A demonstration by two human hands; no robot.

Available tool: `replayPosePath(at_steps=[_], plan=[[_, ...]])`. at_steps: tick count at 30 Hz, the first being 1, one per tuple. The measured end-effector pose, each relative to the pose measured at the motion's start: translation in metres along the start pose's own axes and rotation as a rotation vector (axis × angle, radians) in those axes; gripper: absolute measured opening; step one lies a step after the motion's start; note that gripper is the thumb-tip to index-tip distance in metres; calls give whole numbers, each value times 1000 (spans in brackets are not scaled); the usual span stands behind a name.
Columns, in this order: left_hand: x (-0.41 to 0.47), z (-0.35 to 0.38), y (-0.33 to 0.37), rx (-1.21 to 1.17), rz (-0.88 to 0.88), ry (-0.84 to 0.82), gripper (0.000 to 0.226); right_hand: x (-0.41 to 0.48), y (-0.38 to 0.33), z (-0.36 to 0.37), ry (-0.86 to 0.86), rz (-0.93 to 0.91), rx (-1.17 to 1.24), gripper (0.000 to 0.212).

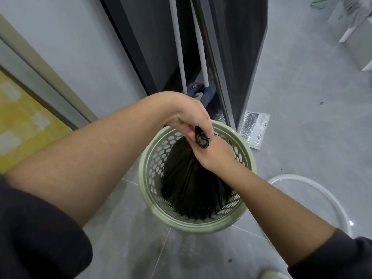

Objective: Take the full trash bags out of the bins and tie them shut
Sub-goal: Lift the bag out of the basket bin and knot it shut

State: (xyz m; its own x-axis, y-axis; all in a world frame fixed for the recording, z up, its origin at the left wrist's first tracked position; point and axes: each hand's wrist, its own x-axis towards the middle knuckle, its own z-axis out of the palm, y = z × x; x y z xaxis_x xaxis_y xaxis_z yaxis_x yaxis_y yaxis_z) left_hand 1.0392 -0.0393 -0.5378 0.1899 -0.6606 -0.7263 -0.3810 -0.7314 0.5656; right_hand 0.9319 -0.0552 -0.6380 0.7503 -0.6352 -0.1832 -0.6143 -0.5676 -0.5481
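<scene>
Your left hand (189, 119) pinches the twisted tail of the trash bag (191, 178), likely pulling it taut so a knot can form. The bag sits inside the bin (193, 227), not yet lifted out, its gathered neck rising above the far rim. Your right hand (216, 154) wraps that neck just below the tail to keep the mouth closed; its fingers are hidden underneath. Whether a knot exists is unclear, as are the bag's contents.
</scene>
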Motion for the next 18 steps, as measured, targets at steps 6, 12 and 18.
replayPosePath(at_steps=[6, 12, 18], plan=[[-6, -13, -19, -162, -27, 120, 20, -7, -1, 0, -44, -68, 5, 27], [-27, -8, -48, -157, 287, 261, 24, -11, -2, -9, -168, -54, 95, 25], [-29, 13, -70, 295, 572, 384, 27, -10, -4, -14, -252, -42, 67, 25]])
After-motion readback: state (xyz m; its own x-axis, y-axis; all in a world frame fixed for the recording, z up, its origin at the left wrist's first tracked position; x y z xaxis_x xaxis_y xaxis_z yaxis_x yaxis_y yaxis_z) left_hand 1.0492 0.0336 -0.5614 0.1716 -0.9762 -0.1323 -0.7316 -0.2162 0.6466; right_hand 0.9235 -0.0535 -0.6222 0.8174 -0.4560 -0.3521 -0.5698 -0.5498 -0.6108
